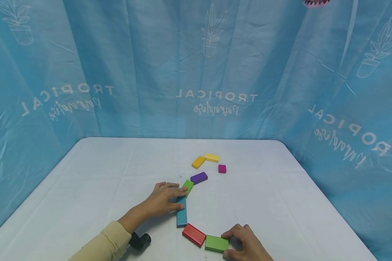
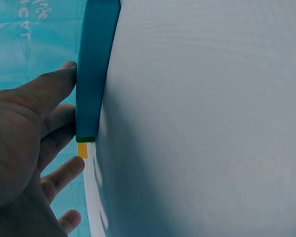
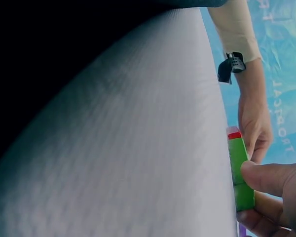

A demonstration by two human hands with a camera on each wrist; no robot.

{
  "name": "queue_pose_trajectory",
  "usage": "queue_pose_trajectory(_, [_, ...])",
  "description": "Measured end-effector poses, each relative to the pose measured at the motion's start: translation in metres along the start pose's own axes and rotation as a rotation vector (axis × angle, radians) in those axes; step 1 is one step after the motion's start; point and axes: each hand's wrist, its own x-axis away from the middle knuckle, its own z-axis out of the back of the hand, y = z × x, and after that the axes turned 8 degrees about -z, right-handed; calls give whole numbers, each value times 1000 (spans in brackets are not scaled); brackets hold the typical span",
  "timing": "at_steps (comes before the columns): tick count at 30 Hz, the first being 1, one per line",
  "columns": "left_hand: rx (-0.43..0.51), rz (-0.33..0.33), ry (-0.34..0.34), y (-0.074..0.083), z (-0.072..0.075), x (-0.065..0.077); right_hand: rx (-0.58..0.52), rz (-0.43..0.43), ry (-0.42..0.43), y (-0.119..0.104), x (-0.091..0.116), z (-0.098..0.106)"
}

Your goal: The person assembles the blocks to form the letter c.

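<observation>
My left hand (image 1: 164, 199) rests with loosely extended fingers on a teal-blue block (image 1: 182, 217) and a green block (image 1: 190, 184) touching its far end. The left wrist view shows the thumb (image 2: 59, 81) against the blue block (image 2: 94, 74). Near the table's front, my right hand (image 1: 248, 244) pinches the right end of another green block (image 1: 217, 243) between thumb and fingers. A red block (image 1: 194, 235) lies at that block's left end, close to the blue block's near end. Beyond the far green block sits a purple block (image 1: 199, 178), touching or almost touching it.
Further back on the white-covered table (image 1: 134, 159) lie an orange-yellow block (image 1: 198, 162), a yellow block (image 1: 212, 157) and a magenta block (image 1: 222, 169). A black wrist device (image 1: 140, 242) hangs under my left forearm. Blue printed curtains (image 1: 156, 72) surround the table's back and sides.
</observation>
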Motion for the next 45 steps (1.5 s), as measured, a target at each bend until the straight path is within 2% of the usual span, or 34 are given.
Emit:
queue_pose_trajectory(15, [16, -17, 2, -2, 0, 1, -7, -29, -13, -1, 1, 0])
queue_pose_trajectory(21, [18, -12, -1, -3, -1, 1, -7, -13, -19, 0, 2, 2])
queue_pose_trajectory(27, [14, -6, -9, -1, 1, 1, -108, -73, -52, -14, 1, 17])
queue_pose_trajectory(30, [11, -1, -8, -1, 2, 0, -105, -70, 13, -24, -4, 28])
queue_pose_trajectory(33, [13, -3, -8, 0, 3, 1, -66, -54, 102, -31, -12, 36])
queue_pose_trajectory(36, [17, -7, -11, -1, 3, 1, -62, -48, 153, -33, -28, 42])
queue_pose_trajectory(41, [29, -13, -10, -2, 1, 0, -106, -6, 193, -32, -66, 54])
queue_pose_trajectory(45, [36, -14, -14, -3, 0, -1, -140, 36, 188, -26, -99, 60])
